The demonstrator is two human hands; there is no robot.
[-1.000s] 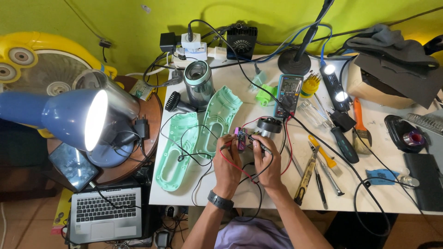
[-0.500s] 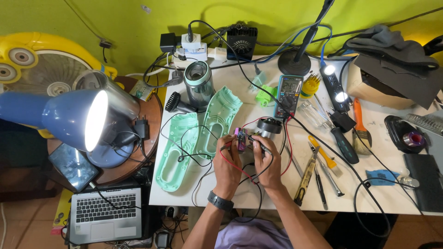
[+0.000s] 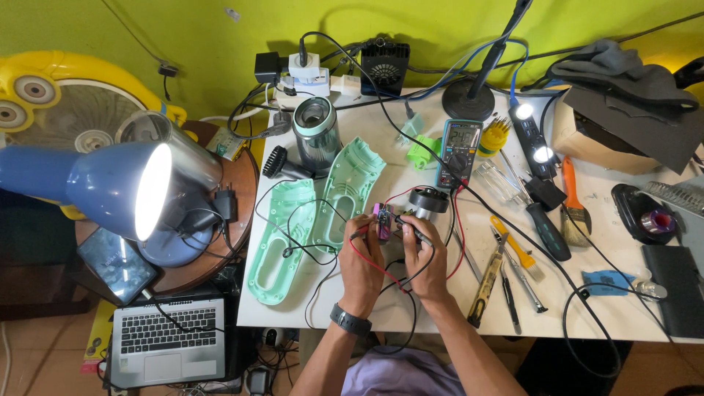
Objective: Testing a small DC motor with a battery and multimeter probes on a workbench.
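Fingers first: the left hand (image 3: 361, 258) has its fingertips closed around a small purple circuit board (image 3: 382, 220), pinching it just above the white tabletop (image 3: 440, 308), while the right hand (image 3: 424, 253) curls shut on a thin black probe (image 3: 405, 221) whose tip meets the board from the right. The board stands roughly upright between the two sets of fingertips, its long axis running away from the person; both hands sit equally close, the left gripping, the right touching through the probe.

A red wire (image 3: 367, 258) loops from the board down over the left hand. Just right of and beyond the board lies one round black motor (image 3: 427, 199). Further beyond it stands one handheld multimeter with a lit display (image 3: 460, 152). Left of the board lie two mint-green plastic housing shells (image 3: 312, 220), side by side, long axes running away from the person. Beyond those stands one grey cylindrical barrel (image 3: 316, 133), with one black nozzle piece (image 3: 279, 166) beside it.

Right of the board, loose hand tools are scattered: a yellow-handled screwdriver (image 3: 515, 246), a black-handled one (image 3: 546, 229), an orange-handled paintbrush (image 3: 574, 198). Far left, one blue desk lamp (image 3: 95, 183) shines, and one laptop (image 3: 158, 341) sits below it.
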